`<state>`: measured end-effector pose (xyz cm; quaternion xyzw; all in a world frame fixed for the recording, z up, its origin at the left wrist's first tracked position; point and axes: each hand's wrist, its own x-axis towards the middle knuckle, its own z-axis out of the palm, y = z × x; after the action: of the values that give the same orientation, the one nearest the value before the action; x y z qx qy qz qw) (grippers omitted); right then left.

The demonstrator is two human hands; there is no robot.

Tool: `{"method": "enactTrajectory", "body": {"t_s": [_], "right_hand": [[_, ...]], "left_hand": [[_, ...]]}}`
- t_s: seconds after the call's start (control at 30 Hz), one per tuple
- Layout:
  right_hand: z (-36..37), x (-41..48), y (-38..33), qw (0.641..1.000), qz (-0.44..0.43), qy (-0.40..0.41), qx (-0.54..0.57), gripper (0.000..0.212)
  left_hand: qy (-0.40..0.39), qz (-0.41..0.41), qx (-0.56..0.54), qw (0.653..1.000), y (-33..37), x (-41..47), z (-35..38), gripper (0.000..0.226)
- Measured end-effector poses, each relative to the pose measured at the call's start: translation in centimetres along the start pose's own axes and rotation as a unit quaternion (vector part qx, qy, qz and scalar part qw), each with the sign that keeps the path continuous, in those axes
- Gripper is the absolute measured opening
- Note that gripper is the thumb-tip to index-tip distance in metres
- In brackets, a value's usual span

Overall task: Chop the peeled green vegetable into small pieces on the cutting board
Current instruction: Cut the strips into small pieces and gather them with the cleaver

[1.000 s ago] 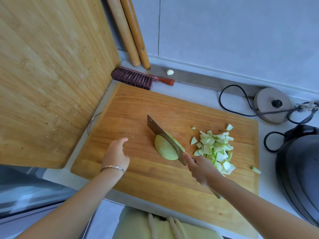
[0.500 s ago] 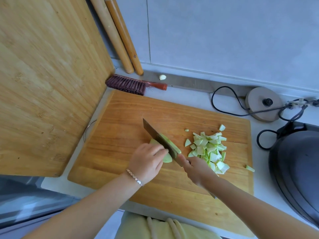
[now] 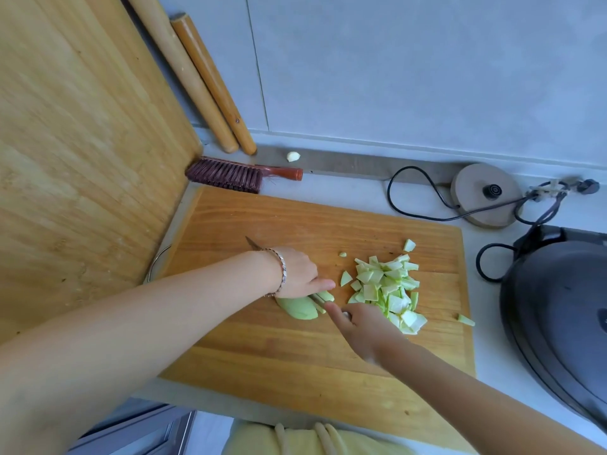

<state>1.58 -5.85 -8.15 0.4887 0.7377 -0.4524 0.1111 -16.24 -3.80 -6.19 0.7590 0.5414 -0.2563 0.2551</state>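
A peeled pale green vegetable piece (image 3: pixel 300 308) lies flat side down in the middle of the wooden cutting board (image 3: pixel 295 356). My left hand (image 3: pixel 300 274) lies over the knife (image 3: pixel 254 243) and the vegetable's far end, one finger stretched toward the right. My right hand (image 3: pixel 363 330) grips the knife handle just right of the vegetable, forefinger along the blade's spine. Most of the blade is hidden under my left hand; only its tip shows. A heap of small chopped green pieces (image 3: pixel 386 287) sits on the board to the right.
A large bamboo board (image 3: pixel 75 159) stands upright at left, two rolling pins (image 3: pixel 203 83) lean on the wall, and a brush (image 3: pixel 236 174) and garlic clove (image 3: pixel 293 156) lie behind the cutting board. A kettle base (image 3: pixel 486 193) with cord and dark appliance (image 3: pixel 558 307) are at right.
My left hand moved from the open board onto the vegetable and now lies over the blade. The knife stays in my right hand, set across the vegetable.
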Motion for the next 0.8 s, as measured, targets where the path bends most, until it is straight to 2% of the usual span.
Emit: {"method": "enactTrajectory", "body": {"t_s": [0.03,0.1,0.17,0.23,0.27,0.3,0.33,0.37,0.4,0.47,0.5,0.53,0.63,0.7,0.8], "right_hand": [[-0.3,-0.2,-0.2,1.0,-0.005,0.004,0.001,0.053],[-0.8,-0.5,-0.4,1.0,-0.012,0.012,0.012,0.054],[-1.3,-0.7,-0.6,0.999,-0.01,0.016,0.051,0.053],[-1.8,-0.9,-0.5,0.991,0.006,0.024,0.128,0.054],[-2.1,-0.9,-0.4,0.984,0.022,0.029,0.175,0.055],[-2.5,-0.9,-0.3,0.974,0.041,0.034,0.218,0.055],[-2.9,-0.9,-0.1,0.965,0.057,0.039,0.253,0.056],[-3.3,-0.9,0.2,0.957,0.071,0.047,0.278,0.056],[-3.7,-0.9,0.5,0.951,0.083,0.057,0.293,0.057],[-4.3,-1.0,1.2,0.945,0.101,0.074,0.302,0.057],[-4.5,-1.1,1.5,0.944,0.108,0.078,0.303,0.057],[-4.5,-1.2,1.8,0.943,0.115,0.08,0.303,0.057],[-4.4,-1.6,2.6,0.941,0.131,0.075,0.302,0.057],[-4.1,-1.8,3.0,0.941,0.139,0.07,0.299,0.057],[-3.8,-1.9,3.4,0.942,0.146,0.063,0.295,0.056]], "left_hand": [[0.026,0.001,-0.008,1.0,0.3,-0.6,-1.1,0.085],[0.162,0.016,-0.056,0.985,0.9,-2.2,-3.2,0.095],[0.369,0.057,-0.107,0.921,0.5,-3.4,-4.6,0.08],[0.54,0.076,-0.073,0.835,-0.2,-4.0,-4.1,0.05],[0.581,0.072,-0.06,0.808,-0.6,-3.9,-3.3,0.04],[0.595,0.066,-0.047,0.8,-0.9,-3.6,-2.1,0.036],[0.58,0.068,-0.031,0.811,-1.0,-3.3,-0.8,0.038],[0.538,0.076,-0.016,0.839,-1.0,-2.9,0.4,0.046],[0.466,0.084,-0.002,0.881,-0.9,-2.5,1.4,0.059],[0.249,0.063,0.014,0.966,-0.5,-1.6,2.4,0.089],[0.158,0.043,0.026,0.986,-0.4,-1.0,2.8,0.1],[0.107,0.031,0.043,0.993,-0.2,-0.4,2.9,0.106],[0.044,0.026,0.093,0.994,0.5,1.4,3.3,0.107],[0.035,0.026,0.113,0.993,0.8,2.1,3.7,0.099],[0.055,0.002,0.087,0.995,0.7,2.1,4.3,0.082]]}}
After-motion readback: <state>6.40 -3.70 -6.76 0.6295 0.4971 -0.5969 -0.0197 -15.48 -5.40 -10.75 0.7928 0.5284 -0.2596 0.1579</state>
